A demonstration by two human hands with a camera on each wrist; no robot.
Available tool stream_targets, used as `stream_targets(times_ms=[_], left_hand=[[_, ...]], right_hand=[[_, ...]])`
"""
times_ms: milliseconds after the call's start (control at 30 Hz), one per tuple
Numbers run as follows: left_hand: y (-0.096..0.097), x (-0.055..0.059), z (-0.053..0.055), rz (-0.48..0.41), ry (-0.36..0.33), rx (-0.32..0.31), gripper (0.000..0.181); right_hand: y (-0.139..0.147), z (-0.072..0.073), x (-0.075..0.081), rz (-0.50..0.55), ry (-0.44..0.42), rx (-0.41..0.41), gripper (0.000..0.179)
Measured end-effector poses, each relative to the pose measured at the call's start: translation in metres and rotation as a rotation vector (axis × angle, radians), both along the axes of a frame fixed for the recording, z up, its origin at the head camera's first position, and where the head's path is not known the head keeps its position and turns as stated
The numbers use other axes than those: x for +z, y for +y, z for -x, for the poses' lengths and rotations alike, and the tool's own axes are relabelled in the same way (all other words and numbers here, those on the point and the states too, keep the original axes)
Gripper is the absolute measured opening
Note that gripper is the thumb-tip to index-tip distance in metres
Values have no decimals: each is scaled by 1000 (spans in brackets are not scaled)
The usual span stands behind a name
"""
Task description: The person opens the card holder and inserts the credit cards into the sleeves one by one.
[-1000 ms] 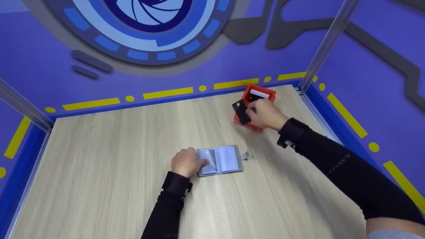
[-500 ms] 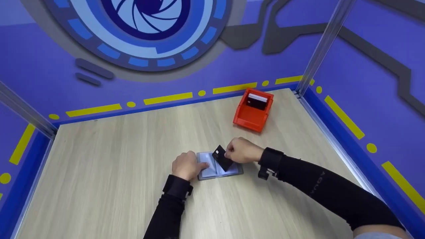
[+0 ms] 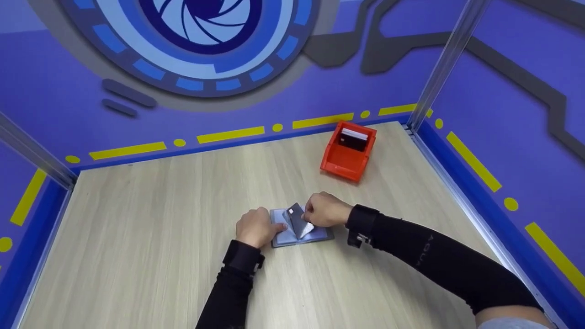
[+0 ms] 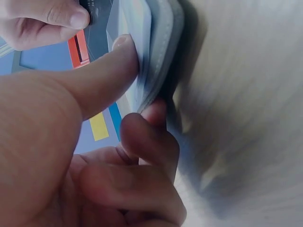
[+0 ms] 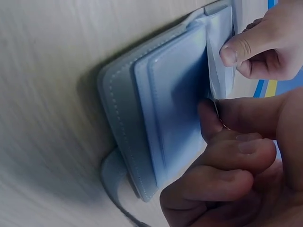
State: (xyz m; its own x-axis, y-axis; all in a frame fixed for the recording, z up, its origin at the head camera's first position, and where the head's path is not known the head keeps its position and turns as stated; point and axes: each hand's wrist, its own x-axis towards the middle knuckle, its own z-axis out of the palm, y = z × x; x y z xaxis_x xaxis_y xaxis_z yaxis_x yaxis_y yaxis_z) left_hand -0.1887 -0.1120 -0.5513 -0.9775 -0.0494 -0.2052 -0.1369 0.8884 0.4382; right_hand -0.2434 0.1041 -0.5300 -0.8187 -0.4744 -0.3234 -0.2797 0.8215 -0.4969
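Observation:
A grey card holder (image 3: 321, 235) with clear plastic sleeves lies spread on the wooden table. My left hand (image 3: 255, 228) grips its left side, thumb over the sleeves and fingers curled at the cover's edge, as the left wrist view shows. Between the thumb and fingertips of my right hand (image 3: 328, 209) is a dark card (image 3: 297, 219) with a chip, tilted over the middle of the holder. Seen from the right wrist, the card is nearly edge-on beside the sleeves (image 5: 177, 90). Its lower end meets the sleeves in the head view. The holder's strap (image 5: 112, 175) sticks out on the right.
Behind the holder, a red bin (image 3: 343, 161) stands toward the back right of the table. Several cards (image 3: 353, 140) stand at the bin's far end. Printed blue-purple panels (image 3: 237, 109) close off the back and sides.
My right hand has brought the dark card from the red bin to the card holder, then a little further left, tilting it. My left hand has kept its grip.

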Motion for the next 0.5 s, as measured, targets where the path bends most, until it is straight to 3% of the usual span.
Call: stream_targets(times_ms=[200, 500], left_hand=[[1, 0, -1, 3, 17, -4, 50], [-1, 1, -2, 34, 33, -24, 50]], right_hand=[[-6, 0, 2, -20, -10, 10, 38], [-11, -4, 0, -68, 39, 15, 46]])
